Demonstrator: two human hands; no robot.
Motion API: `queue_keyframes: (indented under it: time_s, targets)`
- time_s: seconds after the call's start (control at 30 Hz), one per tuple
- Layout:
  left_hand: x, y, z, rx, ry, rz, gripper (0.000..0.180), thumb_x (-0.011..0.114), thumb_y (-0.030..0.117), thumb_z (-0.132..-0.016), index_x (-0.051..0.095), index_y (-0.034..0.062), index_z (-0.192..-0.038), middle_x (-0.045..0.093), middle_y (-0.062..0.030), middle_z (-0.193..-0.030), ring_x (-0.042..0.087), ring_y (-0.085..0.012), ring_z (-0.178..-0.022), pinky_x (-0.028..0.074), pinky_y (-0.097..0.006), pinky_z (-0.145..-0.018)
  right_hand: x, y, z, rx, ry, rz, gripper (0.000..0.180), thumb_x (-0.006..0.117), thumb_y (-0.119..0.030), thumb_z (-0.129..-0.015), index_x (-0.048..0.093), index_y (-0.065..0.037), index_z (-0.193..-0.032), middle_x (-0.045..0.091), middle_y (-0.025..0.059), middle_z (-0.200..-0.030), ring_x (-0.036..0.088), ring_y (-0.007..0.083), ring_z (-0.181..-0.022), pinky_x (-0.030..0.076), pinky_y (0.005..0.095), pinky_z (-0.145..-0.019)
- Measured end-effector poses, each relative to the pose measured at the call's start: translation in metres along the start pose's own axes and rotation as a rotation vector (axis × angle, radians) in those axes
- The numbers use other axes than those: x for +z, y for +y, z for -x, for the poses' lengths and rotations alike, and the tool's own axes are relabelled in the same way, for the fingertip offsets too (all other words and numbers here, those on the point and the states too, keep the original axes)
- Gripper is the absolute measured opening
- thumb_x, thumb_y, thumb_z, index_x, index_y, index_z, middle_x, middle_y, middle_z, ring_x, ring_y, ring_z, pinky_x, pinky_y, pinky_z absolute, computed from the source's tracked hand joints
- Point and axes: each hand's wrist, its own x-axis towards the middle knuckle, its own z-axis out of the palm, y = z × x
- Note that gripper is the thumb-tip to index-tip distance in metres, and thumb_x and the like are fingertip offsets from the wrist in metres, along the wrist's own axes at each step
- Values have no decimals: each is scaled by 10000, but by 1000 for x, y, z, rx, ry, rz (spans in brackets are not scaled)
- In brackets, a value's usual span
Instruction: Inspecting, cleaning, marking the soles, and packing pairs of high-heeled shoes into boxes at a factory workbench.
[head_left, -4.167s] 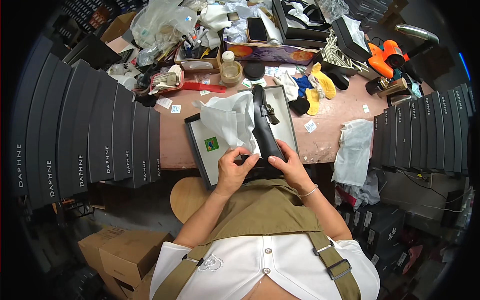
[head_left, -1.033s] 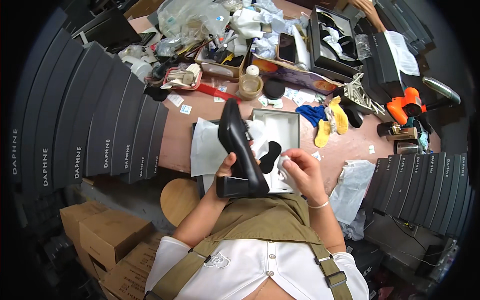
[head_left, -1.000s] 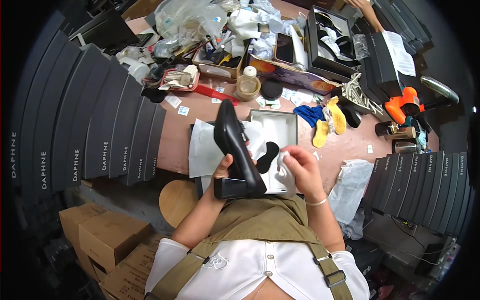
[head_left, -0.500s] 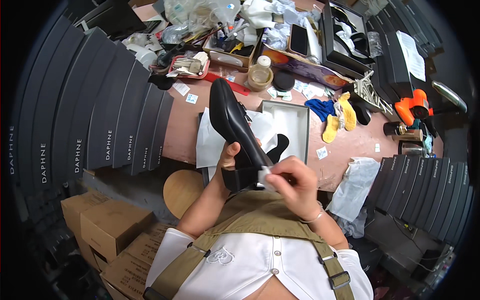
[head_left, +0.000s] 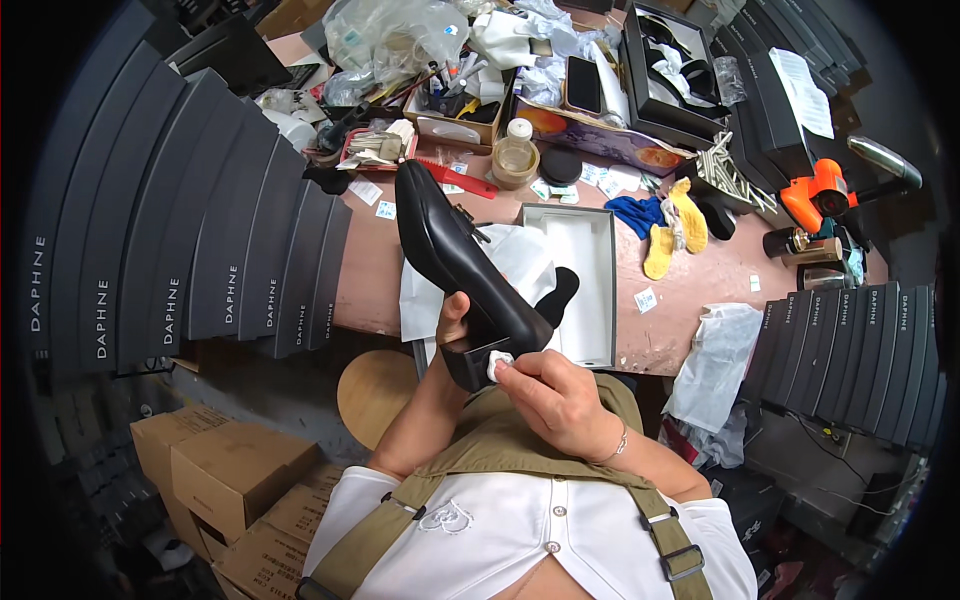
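Note:
A black leather heeled shoe (head_left: 455,245) with a bow-like ornament is tilted in front of me, its toe pointing away. My left hand (head_left: 453,322) grips it from the left at the arch, thumb showing; the other fingers are mostly hidden behind the shoe. Pinched in the fingertips of my right hand (head_left: 560,405) is a small white wad (head_left: 499,366), cloth or tissue, which touches the block heel. Beyond the shoe, white wrapping paper (head_left: 420,285) lies by an open shoebox (head_left: 611,280). A curved black piece (head_left: 558,297), its kind unclear, shows at the box.
Stacked dark shoeboxes (head_left: 215,210) stand at the left, more boxes (head_left: 850,350) at the right. Behind are a jar (head_left: 515,160), a red comb-like tool (head_left: 460,180), a phone (head_left: 583,85), yellow and blue cloths (head_left: 688,215) and an orange heat-gun-like tool (head_left: 815,195). Cartons (head_left: 235,455) sit lower left.
The white wad and my right hand have moved left and slightly down, from the shoe's back edge onto the block heel. The shoe has turned somewhat, its toe shifting left.

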Motion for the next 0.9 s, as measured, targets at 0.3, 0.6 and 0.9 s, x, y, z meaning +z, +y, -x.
queue_keyframes:
  time_s: [0.3, 0.6, 0.9]
  targets:
    - [-1, 3, 1, -21, -48, -36, 450, 766, 391, -756, 483, 116, -973, 436, 1, -798, 439, -151, -762, 427, -312, -704, 1, -5, -1, 26, 14, -16, 283, 704, 12, -705, 668, -39, -981, 601, 54, -829, 588, 185, -631, 479, 294, -521]
    - [-10, 0, 0, 17, -33, -55, 474, 770, 405, -749, 490, 107, -989, 442, -3, -803, 446, -156, -774, 424, -306, -699, 1, -4, -2, 18, 45, -33, 275, 675, -1, -690, 661, -45, -961, 593, 48, -800, 595, 200, -640, 493, 305, -528]
    - [-19, 3, -3, -25, -69, -57, 513, 754, 451, -754, 511, 110, -1049, 486, -18, -843, 468, -175, -784, 455, -338, -723, 4, -1, -5, -2, 27, 13, 248, 665, -61, -709, 658, -61, -957, 608, 44, -826, 601, 194, -663, 494, 302, -554]
